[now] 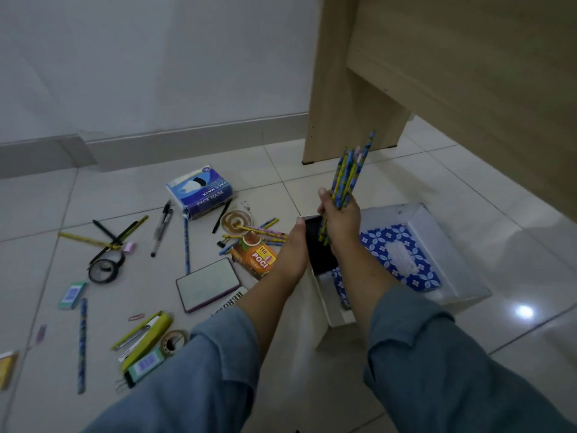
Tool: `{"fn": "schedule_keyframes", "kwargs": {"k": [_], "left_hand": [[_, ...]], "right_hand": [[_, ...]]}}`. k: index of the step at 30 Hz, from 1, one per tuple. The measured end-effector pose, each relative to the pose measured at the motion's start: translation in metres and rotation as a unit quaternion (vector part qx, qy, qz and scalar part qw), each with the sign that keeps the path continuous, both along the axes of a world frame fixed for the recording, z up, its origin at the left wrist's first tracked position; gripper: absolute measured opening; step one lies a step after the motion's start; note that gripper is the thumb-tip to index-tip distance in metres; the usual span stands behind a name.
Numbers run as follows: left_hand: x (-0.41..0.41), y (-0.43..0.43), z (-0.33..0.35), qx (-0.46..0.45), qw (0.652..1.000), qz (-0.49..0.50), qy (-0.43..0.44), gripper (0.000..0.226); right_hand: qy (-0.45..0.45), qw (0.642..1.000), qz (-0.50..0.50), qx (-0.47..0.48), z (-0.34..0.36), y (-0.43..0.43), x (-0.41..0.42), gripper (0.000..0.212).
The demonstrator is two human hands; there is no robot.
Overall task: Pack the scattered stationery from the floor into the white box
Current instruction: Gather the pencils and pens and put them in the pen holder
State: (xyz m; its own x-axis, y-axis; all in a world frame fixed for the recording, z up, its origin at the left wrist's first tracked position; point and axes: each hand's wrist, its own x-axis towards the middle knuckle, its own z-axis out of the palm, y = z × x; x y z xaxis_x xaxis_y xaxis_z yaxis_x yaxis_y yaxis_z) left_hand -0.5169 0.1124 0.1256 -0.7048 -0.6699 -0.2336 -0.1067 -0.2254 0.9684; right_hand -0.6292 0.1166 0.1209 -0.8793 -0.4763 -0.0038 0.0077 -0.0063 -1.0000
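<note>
My right hand (340,218) grips a bundle of blue-and-yellow pencils (351,173), held upright over the white box (437,232). Inside the box lie a blue flower-patterned tissue pack (399,257) and a black container (321,251), into which the pencil tips dip. My left hand (292,254) rests on the box's left wall by the black container. On the floor to the left lie more pencils (256,231), pens (160,228), tape rolls (104,268), a yellow stapler (150,337), a face mask box (199,190), an orange tea carton (254,256) and a flat tin case (207,284).
A wooden desk leg (337,98) and panel stand right behind the box. A white wall with a grey skirting board (156,145) runs along the back. Small erasers (71,295), paper clips (136,317) and binder clips dot the tiled floor at the left.
</note>
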Motion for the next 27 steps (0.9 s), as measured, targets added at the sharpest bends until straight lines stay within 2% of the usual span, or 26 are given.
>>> {"fn": "schedule_keyframes", "kwargs": {"k": [4,8,15,19,22,25,27], "left_hand": [[-0.004,0.0,0.0,-0.006,1.0,-0.016,0.002,0.051],[-0.003,0.003,0.004,-0.005,1.0,-0.029,0.0,0.042],[-0.001,0.005,0.009,-0.016,1.0,-0.02,0.009,0.055],[-0.005,0.006,0.008,-0.021,1.0,0.005,0.012,0.038],[-0.009,0.005,0.003,-0.004,1.0,0.006,-0.026,0.043],[-0.013,0.004,0.002,-0.114,0.986,-0.032,-0.113,0.048],[-0.014,0.004,-0.003,-0.156,0.977,-0.056,-0.136,0.062]], "right_hand": [[0.005,1.0,0.01,-0.007,-0.002,0.004,-0.001,0.008],[0.01,0.999,0.028,-0.015,-0.002,0.007,0.0,0.026],[0.165,0.985,0.009,0.057,-0.003,0.014,-0.005,0.023],[0.192,0.979,0.012,0.062,-0.005,0.014,-0.006,0.023],[0.192,0.978,0.04,0.068,-0.007,0.012,-0.005,0.024],[0.189,0.978,0.062,0.068,-0.011,0.014,-0.004,0.026],[0.184,0.977,0.068,0.078,-0.013,0.016,-0.005,0.032]]}}
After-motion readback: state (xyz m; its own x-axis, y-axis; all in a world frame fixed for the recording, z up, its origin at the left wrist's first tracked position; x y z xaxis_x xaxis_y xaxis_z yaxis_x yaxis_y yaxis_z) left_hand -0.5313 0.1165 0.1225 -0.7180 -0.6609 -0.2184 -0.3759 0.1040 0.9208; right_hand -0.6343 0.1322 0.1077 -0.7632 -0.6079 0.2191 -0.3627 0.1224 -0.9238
